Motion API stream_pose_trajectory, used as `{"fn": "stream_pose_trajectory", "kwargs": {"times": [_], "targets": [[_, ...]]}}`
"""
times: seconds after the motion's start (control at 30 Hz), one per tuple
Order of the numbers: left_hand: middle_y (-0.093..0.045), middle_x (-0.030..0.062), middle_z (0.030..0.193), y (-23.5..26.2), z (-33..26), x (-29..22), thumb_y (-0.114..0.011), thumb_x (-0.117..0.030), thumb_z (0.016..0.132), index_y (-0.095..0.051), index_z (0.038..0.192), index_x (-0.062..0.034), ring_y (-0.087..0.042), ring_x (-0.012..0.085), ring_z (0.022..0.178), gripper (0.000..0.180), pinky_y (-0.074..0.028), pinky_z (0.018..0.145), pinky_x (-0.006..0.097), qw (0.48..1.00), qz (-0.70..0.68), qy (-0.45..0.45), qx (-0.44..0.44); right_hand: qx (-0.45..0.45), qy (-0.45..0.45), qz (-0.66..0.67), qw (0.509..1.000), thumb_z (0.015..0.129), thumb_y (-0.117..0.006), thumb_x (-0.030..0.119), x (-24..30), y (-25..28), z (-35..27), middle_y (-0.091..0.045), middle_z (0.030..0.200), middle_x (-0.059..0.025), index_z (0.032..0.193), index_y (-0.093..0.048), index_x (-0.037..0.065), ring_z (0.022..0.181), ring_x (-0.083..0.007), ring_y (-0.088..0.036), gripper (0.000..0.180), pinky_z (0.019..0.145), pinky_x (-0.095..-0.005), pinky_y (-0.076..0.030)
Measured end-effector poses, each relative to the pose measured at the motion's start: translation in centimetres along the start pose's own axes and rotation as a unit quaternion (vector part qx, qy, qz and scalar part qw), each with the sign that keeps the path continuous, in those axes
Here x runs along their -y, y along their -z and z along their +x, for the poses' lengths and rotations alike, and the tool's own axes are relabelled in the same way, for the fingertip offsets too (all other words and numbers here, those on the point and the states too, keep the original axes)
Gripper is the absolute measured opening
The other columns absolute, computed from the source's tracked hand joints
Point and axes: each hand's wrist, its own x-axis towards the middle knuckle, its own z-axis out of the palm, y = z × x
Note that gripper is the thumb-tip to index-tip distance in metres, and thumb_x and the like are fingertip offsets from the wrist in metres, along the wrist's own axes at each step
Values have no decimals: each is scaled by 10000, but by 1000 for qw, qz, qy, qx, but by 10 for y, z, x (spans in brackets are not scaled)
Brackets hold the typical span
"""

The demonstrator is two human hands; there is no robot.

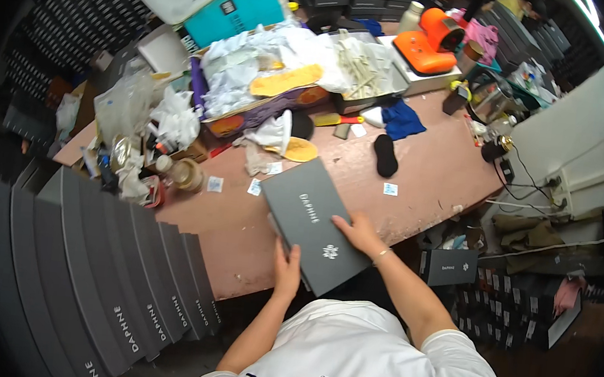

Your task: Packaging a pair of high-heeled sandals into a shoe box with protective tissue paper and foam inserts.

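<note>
A dark grey shoe box (pixel 306 218) with its lid on lies aslant over the table's near edge. My left hand (pixel 287 268) grips its left side near the close end, thumb up along the edge. Across from it, my right hand (pixel 361 236) holds the right edge, thumb resting on the lid and the other fingers partly hidden. Beyond the box are a yellow insole (pixel 300 150) and a black insole (pixel 385 156). Small white printed labels (pixel 254 187) lie stuck or loose on the pinkish table (pixel 220 242).
Stacked grey shoe boxes (pixel 102 264) rise at my left. At the back, a carton (pixel 232 120) overflows with white paper, beside a white box of paper strips (pixel 361 67) and an orange device (pixel 428 44). A glass jar (pixel 185 175) stands left; more boxes (pixel 448 266) sit low at right.
</note>
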Motion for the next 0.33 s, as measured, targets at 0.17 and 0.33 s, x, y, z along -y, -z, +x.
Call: {"fn": "stream_pose_trajectory", "kwargs": {"times": [0.17, 0.33], "targets": [[-571, 130, 1207, 35, 22, 34, -519, -276, 977, -448, 1317, 30, -519, 203, 1114, 463, -396, 970, 312, 996, 11, 75, 55, 2, -36, 28, 999, 800, -626, 560, 0, -21, 17, -567, 1187, -286, 1192, -616, 19, 1127, -388, -550, 668, 956, -430, -429], [-457, 116, 1385, 20, 36, 28, -599, -299, 928, -333, 1419, -15, -441, 273, 1258, 627, -310, 1072, 465, 981, -83, 146, 94, 62, 62, 257, 963, 823, -625, 558, -52, -19, 13, -252, 1516, -200, 1432, -402, 171, 1355, -460, -278, 756, 1143, -423, -209]]}}
